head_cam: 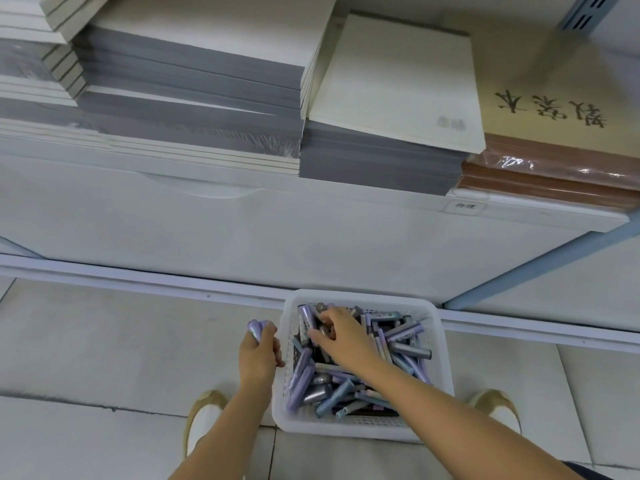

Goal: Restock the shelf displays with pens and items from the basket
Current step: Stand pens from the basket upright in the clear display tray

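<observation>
Left hand (pixel 258 351), at nine o'clock of the white plastic basket (pixel 360 295), grips lilac pens (pixel 256 329); right hand (pixel 343 337) pinches a grey pen (pixel 323 330) inside. Overfilling the left fist could spill pens.

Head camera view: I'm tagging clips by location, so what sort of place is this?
Probably a stationery shop: wrapped stacks of notebooks on a white shelf, a small label on the shelf edge, and a basket of pens on the tiled floor.
</observation>
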### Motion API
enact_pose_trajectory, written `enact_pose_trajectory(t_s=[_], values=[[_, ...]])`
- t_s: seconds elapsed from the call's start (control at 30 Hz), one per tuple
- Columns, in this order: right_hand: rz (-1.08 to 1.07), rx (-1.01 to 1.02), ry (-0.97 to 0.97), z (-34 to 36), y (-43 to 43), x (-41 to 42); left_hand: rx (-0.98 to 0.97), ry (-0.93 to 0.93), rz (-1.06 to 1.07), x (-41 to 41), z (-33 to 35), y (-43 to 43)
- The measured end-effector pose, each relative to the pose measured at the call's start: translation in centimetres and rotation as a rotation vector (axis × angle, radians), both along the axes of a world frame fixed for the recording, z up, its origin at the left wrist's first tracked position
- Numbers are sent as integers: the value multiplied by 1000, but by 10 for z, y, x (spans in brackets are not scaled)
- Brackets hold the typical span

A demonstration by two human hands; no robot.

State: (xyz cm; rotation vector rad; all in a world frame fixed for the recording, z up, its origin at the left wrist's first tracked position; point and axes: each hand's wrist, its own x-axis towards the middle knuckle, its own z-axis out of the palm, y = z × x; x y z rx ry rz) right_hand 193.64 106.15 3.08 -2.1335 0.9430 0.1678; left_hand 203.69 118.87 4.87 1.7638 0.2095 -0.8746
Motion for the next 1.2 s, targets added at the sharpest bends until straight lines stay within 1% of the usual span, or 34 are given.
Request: enact_pose_trajectory(t_s=[0.1, 0.17, 0.23, 0.3, 0.4, 0.5, 0.7, 0.77, 0.87, 0.93, 1.0, 1.07, 1.13, 1.2], values=[[-24, -98, 51, -7, 7, 18, -17, -53, -85, -1, -6, 5], [-29, -177, 90, -11, 13, 29, -25, -73, -104, -1, -7, 6], [4, -226, 134, -14, 17, 37, -30, -62, -111, 0, -8, 7], [9, -233, 148, -15, 16, 40, -35, -42, -117, 2, -9, 8], [26, -198, 140, -13, 10, 38, -64, -25, -131, 5, -8, 10], [73, -99, 129, -10, 5, 32, -62, -27, -166, 5, -6, 11], [84, 98, -17, 2, -13, 15, -75, -45, -190, 5, 1, 4], [96, 124, -54, 9, -16, 10, -77, -28, -195, 4, 2, -1], [184, 136, -74, 19, -14, 6, -125, -16, -233, 2, 4, -7], [251, 131, -77, 23, -12, 5, -147, -39, -271, -2, 5, -11], [266, 129, -98, 25, -11, 3, -108, -102, -292, -5, 5, -15], [186, 193, -133, 26, -13, -1, -38, -170, -284, -6, 5, -15], [25, 290, -186, 28, -19, -7, 14, -191, -224, -2, 6, -14], [-164, 386, -263, 35, -27, -13, 35, -167, -138, 4, 10, -14]])
